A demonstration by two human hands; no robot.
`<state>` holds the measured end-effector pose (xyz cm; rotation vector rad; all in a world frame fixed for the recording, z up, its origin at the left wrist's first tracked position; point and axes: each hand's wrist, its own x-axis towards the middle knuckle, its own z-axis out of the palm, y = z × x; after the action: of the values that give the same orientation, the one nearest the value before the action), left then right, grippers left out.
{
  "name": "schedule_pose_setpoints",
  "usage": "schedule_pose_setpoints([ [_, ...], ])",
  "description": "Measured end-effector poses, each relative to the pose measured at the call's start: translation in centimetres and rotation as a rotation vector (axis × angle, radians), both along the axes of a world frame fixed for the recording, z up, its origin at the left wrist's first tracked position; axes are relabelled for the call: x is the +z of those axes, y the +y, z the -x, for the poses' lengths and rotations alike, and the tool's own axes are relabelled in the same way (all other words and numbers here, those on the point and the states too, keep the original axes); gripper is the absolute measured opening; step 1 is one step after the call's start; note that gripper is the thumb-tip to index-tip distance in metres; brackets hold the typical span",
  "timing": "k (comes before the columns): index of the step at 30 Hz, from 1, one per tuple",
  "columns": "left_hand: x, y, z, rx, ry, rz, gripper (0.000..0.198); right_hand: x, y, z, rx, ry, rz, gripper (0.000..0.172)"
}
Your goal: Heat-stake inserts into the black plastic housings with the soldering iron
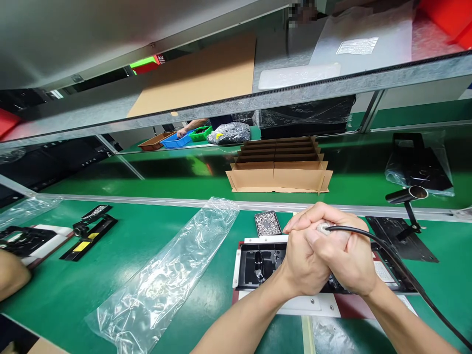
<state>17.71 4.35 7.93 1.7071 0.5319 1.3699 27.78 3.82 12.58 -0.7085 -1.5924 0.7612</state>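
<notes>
Both of my hands are clasped together over a black moulded part [258, 263] that lies in a white fixture [295, 305] on the green table. My right hand [350, 255] is wrapped round a corded tool [324, 227]; its black cable [405, 275] runs off to the lower right. My left hand [302, 263] is closed against the right one and the tool, its fingers folded over. The tool's tip is hidden under my hands. A small tray of screws [268, 223] sits just behind the fixture.
A clear plastic bag [173, 275] lies left of the fixture. Cardboard dividers [280, 169] stand on the belt behind. Another person's arm [13, 275] rests at the far left by a second black part [90, 231]. A bagged black part [418, 167] and a black plate [401, 236] lie to the right.
</notes>
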Motion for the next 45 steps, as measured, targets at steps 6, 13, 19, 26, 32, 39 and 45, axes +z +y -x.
schedule_pose_setpoints([
  [6,-1.1,0.0,0.1,0.047,-0.005,-0.008,0.039,0.0,0.0,0.0,0.013,0.002,-0.020,0.013],
  [13,-1.0,-0.1,0.0,0.019,-0.060,-0.011,0.029,-0.1,0.1,0.0,0.021,0.017,-0.025,0.013],
  [19,-1.5,0.1,0.1,0.022,-0.026,-0.037,0.032,-0.1,0.1,0.0,0.016,0.022,-0.013,0.013],
  [26,-1.8,-0.1,0.3,0.037,0.089,0.000,0.044,0.0,0.0,0.0,0.027,0.038,-0.013,0.014],
  [32,-1.7,-0.1,0.2,0.051,0.071,-0.016,0.039,0.0,-0.1,-0.2,0.034,0.031,-0.011,0.015],
  [39,-2.1,-0.1,0.1,0.057,0.067,-0.004,0.037,-0.2,0.0,-0.1,0.035,0.023,-0.003,0.016],
  [45,-1.5,-0.2,0.1,0.041,0.065,0.014,0.044,-0.2,-0.1,-0.2,0.036,0.024,0.002,0.015],
])
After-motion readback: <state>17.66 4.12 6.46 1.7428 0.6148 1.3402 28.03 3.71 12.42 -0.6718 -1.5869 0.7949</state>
